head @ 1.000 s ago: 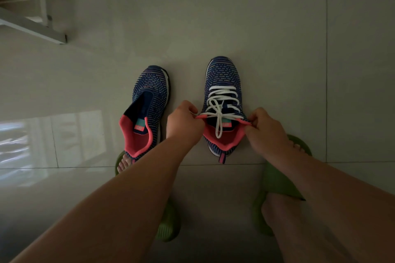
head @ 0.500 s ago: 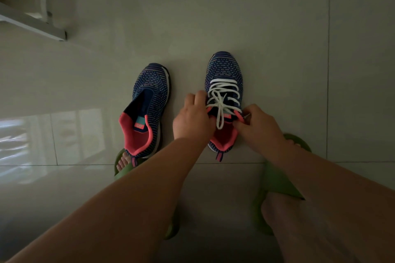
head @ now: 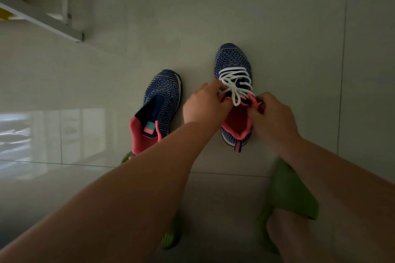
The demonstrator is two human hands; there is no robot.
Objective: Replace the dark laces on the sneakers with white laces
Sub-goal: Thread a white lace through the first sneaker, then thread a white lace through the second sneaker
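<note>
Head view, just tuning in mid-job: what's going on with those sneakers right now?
A person crouches over two navy knit sneakers with pink collars on a pale tiled floor. The right-side sneaker already carries a white lace; the left hand and right hand each grip its pink collar at the sides. The left-side sneaker has no lace showing. Green slippers are on the person's feet.

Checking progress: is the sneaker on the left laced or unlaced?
Unlaced. The left sneaker shows no lace at all; only the right sneaker carries a white lace.
</note>
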